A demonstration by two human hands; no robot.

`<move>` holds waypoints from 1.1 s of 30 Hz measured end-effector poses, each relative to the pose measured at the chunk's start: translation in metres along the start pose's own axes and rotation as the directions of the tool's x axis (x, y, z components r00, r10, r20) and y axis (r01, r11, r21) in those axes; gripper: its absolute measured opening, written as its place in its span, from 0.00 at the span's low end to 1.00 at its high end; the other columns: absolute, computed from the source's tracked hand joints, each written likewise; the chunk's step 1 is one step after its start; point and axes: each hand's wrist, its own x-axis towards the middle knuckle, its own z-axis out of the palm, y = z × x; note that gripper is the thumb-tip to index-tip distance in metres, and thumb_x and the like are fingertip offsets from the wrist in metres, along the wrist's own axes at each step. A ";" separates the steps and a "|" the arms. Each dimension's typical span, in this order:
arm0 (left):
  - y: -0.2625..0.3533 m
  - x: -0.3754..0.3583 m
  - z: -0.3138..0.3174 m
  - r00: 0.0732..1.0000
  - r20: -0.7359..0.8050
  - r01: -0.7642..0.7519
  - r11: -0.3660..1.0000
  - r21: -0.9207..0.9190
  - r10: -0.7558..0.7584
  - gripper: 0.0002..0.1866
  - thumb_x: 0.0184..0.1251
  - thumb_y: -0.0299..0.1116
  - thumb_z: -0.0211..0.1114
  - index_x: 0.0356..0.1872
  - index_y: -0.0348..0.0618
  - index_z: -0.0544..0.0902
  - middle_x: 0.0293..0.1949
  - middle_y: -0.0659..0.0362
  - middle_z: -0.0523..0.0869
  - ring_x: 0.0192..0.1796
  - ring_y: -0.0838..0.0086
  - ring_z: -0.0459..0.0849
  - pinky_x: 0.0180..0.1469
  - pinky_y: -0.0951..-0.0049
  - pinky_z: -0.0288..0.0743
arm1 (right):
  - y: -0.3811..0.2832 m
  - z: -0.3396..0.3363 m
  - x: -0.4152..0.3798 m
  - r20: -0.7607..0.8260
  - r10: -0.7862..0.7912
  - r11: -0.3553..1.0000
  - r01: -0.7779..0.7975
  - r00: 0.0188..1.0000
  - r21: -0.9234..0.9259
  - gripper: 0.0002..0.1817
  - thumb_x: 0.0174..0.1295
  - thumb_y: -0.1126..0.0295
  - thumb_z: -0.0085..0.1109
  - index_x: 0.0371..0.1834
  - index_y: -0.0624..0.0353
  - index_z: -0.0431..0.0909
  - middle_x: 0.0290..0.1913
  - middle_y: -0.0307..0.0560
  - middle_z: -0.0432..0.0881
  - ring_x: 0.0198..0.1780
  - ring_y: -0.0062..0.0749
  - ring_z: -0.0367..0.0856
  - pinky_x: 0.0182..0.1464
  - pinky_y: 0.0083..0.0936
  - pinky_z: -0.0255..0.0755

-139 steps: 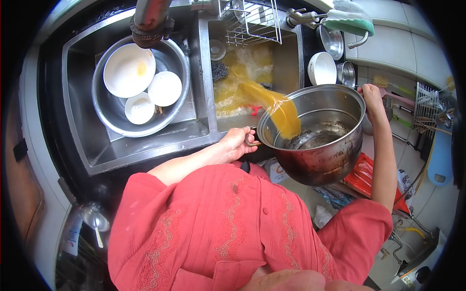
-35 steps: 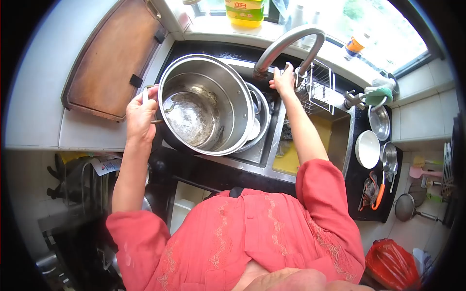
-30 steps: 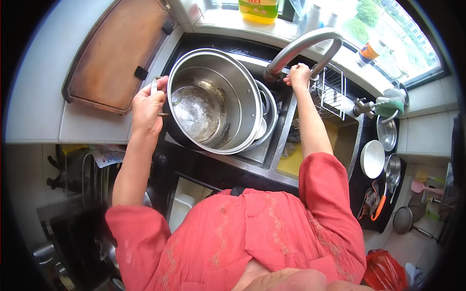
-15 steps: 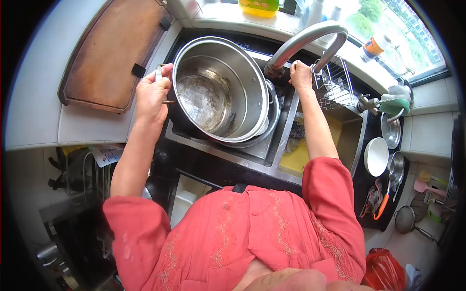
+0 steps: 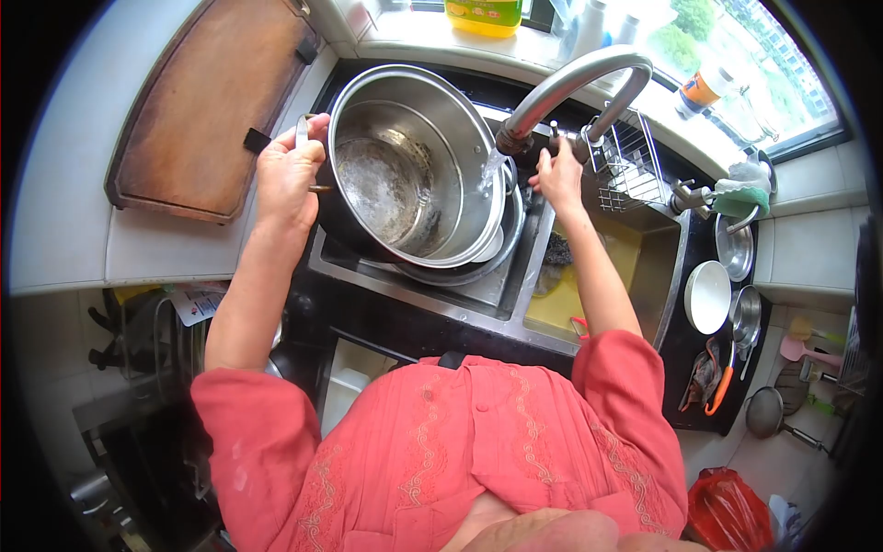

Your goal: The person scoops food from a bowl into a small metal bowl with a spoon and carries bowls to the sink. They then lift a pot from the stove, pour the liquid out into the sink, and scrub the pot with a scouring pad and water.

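Note:
My left hand [image 5: 292, 179] is closed round the metal loop handle of a large stainless steel pot [image 5: 382, 175], which tilts over the left sink basin [image 5: 497, 299]. Stains mark the pot's inner bottom. Water runs from the faucet [image 5: 575, 78] into the pot's right side. My right hand [image 5: 558, 179] is just beside the faucet's base and lever, fingers apart and holding nothing. Beneath the pot, a wide metal pan or bowl [image 5: 460, 274] shows only in part.
Yellowish water fills part of the right basin [image 5: 662, 267], with a dark scrubber [image 5: 558, 248] in it. A wire rack [image 5: 630, 161] hangs behind. White bowl [image 5: 707, 296] and small pans stand at right; a wooden cutting board [image 5: 198, 110] lies at left.
Water now flows into the pot. My right hand has come off the faucet lever and moved slightly lower, fingers loosened. My left hand still grips the pot handle.

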 end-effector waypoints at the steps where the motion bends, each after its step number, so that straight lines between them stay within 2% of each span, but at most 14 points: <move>1: 0.006 -0.003 0.002 1.000 0.012 0.007 1.000 0.000 -0.007 0.18 0.51 0.11 0.52 0.44 0.29 0.81 0.40 0.55 0.83 0.42 0.75 0.80 0.46 0.79 0.72 | 0.010 0.003 -0.006 0.057 0.027 1.000 -0.026 0.998 -0.017 0.23 0.65 0.65 0.49 0.60 0.67 0.63 0.22 0.54 0.82 0.21 0.33 0.83 0.24 0.29 0.76; 3: 0.012 -0.006 0.007 0.999 0.038 0.017 1.000 0.002 -0.017 0.19 0.51 0.11 0.51 0.45 0.29 0.80 0.41 0.54 0.83 0.43 0.74 0.80 0.48 0.79 0.72 | 0.039 0.017 -0.007 0.109 -0.130 0.965 0.151 0.986 -0.216 0.23 0.66 0.61 0.48 0.57 0.68 0.66 0.28 0.57 0.82 0.29 0.32 0.84 0.25 0.28 0.77; 5: 0.018 -0.007 0.008 0.996 0.083 0.035 0.999 -0.005 -0.034 0.19 0.51 0.12 0.51 0.45 0.28 0.80 0.43 0.54 0.82 0.44 0.73 0.81 0.50 0.77 0.72 | 0.034 0.018 -0.021 0.298 0.082 0.991 -0.111 0.951 0.082 0.23 0.67 0.59 0.45 0.55 0.68 0.68 0.34 0.57 0.81 0.34 0.33 0.83 0.27 0.28 0.78; 7: 0.024 -0.007 0.010 0.996 0.091 0.023 1.000 0.021 -0.025 0.19 0.51 0.12 0.50 0.46 0.27 0.79 0.44 0.52 0.82 0.46 0.72 0.81 0.51 0.77 0.73 | 0.032 0.023 -0.027 0.408 0.181 0.857 -0.347 0.895 0.382 0.20 0.70 0.61 0.38 0.48 0.69 0.71 0.31 0.48 0.77 0.29 0.31 0.78 0.26 0.29 0.80; 10: 0.032 0.008 0.000 0.978 0.160 0.127 0.990 0.054 -0.134 0.18 0.52 0.14 0.52 0.46 0.28 0.78 0.44 0.52 0.82 0.47 0.71 0.81 0.52 0.75 0.74 | 0.025 0.018 -0.042 0.402 0.260 0.778 -0.437 0.878 0.452 0.19 0.70 0.62 0.37 0.45 0.69 0.71 0.26 0.46 0.75 0.24 0.29 0.77 0.22 0.26 0.78; 12: 0.038 0.017 -0.006 0.956 0.227 0.185 0.982 0.035 -0.188 0.13 0.59 0.19 0.55 0.45 0.29 0.77 0.43 0.51 0.82 0.45 0.70 0.82 0.50 0.73 0.76 | 0.012 -0.002 -0.056 0.394 0.318 0.806 -0.465 0.863 0.367 0.19 0.70 0.63 0.36 0.44 0.70 0.71 0.21 0.44 0.73 0.18 0.28 0.74 0.18 0.25 0.76; 13: 0.039 0.020 -0.007 0.956 0.225 0.184 0.982 0.035 -0.187 0.13 0.59 0.19 0.55 0.45 0.29 0.77 0.43 0.51 0.82 0.45 0.70 0.82 0.50 0.73 0.76 | 0.001 -0.014 -0.065 0.394 0.315 0.790 -0.469 0.863 0.396 0.17 0.69 0.65 0.38 0.43 0.69 0.72 0.18 0.43 0.71 0.14 0.27 0.71 0.13 0.23 0.70; 17: 0.029 0.044 -0.006 0.888 0.281 0.399 0.914 -0.074 -0.365 0.14 0.69 0.26 0.49 0.46 0.22 0.75 0.43 0.46 0.82 0.46 0.65 0.81 0.53 0.69 0.76 | -0.002 -0.057 -0.080 0.444 0.340 0.731 -0.530 0.829 0.430 0.15 0.67 0.67 0.40 0.44 0.69 0.72 0.17 0.40 0.71 0.15 0.25 0.70 0.11 0.19 0.63; 20: -0.006 0.068 -0.005 0.839 0.279 0.507 0.857 -0.091 -0.467 0.13 0.67 0.25 0.48 0.43 0.24 0.75 0.41 0.45 0.82 0.44 0.64 0.82 0.53 0.67 0.77 | -0.004 -0.089 -0.093 0.497 0.377 0.664 -0.602 0.782 0.443 0.16 0.69 0.66 0.39 0.46 0.71 0.70 0.18 0.41 0.72 0.16 0.26 0.72 0.16 0.21 0.71; 21: -0.013 0.064 0.004 0.862 0.217 0.489 0.864 -0.120 -0.458 0.11 0.68 0.25 0.48 0.40 0.26 0.75 0.38 0.48 0.82 0.41 0.65 0.82 0.46 0.70 0.78 | -0.014 -0.101 -0.101 0.506 0.389 0.642 -0.620 0.770 0.451 0.17 0.70 0.66 0.38 0.47 0.72 0.69 0.18 0.42 0.72 0.17 0.27 0.74 0.17 0.23 0.74; 23: -0.027 0.060 0.006 0.827 0.361 0.505 0.852 -0.138 -0.432 0.10 0.67 0.24 0.48 0.39 0.27 0.76 0.37 0.48 0.82 0.41 0.65 0.82 0.48 0.69 0.78 | -0.027 -0.120 -0.118 0.472 0.393 0.662 -0.599 0.789 0.450 0.18 0.71 0.65 0.37 0.47 0.72 0.68 0.19 0.43 0.73 0.18 0.29 0.76 0.19 0.24 0.76; 27: -0.041 0.049 0.024 0.828 0.333 0.516 0.846 -0.139 -0.450 0.10 0.67 0.25 0.50 0.39 0.27 0.77 0.37 0.48 0.83 0.41 0.66 0.84 0.48 0.70 0.78 | -0.047 -0.149 -0.142 0.383 0.366 0.706 -0.521 0.848 0.480 0.19 0.72 0.63 0.37 0.49 0.73 0.66 0.21 0.47 0.76 0.22 0.33 0.80 0.21 0.26 0.79; 31: -0.080 0.067 0.026 0.698 0.492 0.669 0.718 -0.191 -0.520 0.10 0.65 0.25 0.53 0.41 0.29 0.78 0.37 0.50 0.85 0.40 0.67 0.84 0.47 0.67 0.80 | -0.075 -0.175 -0.160 0.357 0.262 0.661 -0.436 0.897 0.611 0.17 0.71 0.63 0.39 0.49 0.69 0.67 0.24 0.47 0.77 0.26 0.28 0.80 0.22 0.23 0.80; 33: -0.091 0.059 0.029 0.686 0.514 0.685 0.696 -0.217 -0.515 0.11 0.64 0.25 0.56 0.44 0.29 0.78 0.38 0.50 0.85 0.41 0.68 0.84 0.48 0.68 0.80 | -0.088 -0.182 -0.173 0.325 0.238 0.680 -0.396 0.915 0.617 0.17 0.71 0.63 0.40 0.50 0.68 0.67 0.25 0.48 0.77 0.27 0.27 0.80 0.23 0.22 0.80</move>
